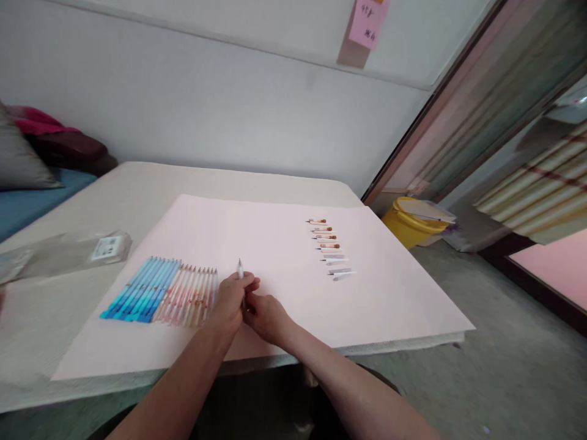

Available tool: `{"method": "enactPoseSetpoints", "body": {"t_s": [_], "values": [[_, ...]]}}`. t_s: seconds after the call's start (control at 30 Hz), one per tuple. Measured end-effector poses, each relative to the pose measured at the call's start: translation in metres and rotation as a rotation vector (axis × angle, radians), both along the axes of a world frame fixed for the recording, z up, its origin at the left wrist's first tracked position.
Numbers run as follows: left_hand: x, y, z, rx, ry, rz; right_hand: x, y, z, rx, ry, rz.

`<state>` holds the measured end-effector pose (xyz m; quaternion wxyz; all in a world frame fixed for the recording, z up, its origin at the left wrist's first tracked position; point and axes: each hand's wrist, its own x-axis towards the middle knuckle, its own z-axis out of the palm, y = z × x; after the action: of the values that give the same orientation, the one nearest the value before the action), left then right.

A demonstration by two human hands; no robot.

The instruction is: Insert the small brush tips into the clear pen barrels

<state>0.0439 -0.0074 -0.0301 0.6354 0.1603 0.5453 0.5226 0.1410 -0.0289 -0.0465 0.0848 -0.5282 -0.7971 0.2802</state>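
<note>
- Table [137, 183] with big pale pink sheet [275, 232] over most of the top; both hands working near the sheet's front edge.
- Row of pens [160, 298] lying side by side at front left of sheet: blue ones on the left, pink-and-clear ones on the right, tips pointing away. Looks like the part yet to be handled, or already finished; cannot tell which.
- Clear plastic packaging [64, 252] flat on bare table, left of sheet, apart from the pens.
- Column of small pen parts [329, 247] at right of sheet, well apart from hands: several with brownish ends, a few plain white or clear. Judged as pieces already pulled off or waiting to go on.
- Left hand [232, 300] closed around single pen [239, 269], tip sticking up above fingers, just right of the row.
- Right hand [266, 316] touching left hand, fingers curled at pen's lower end; exact grip hidden.
</note>
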Motion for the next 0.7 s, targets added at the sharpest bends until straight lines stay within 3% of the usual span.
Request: {"method": "enactPoseSetpoints", "body": {"t_s": [0.7], "values": [[-0.0004,0.0003,-0.0038,-0.008,0.007,-0.016,-0.0003,-0.0006,0.0014,0.026,-0.059,0.017]]}}
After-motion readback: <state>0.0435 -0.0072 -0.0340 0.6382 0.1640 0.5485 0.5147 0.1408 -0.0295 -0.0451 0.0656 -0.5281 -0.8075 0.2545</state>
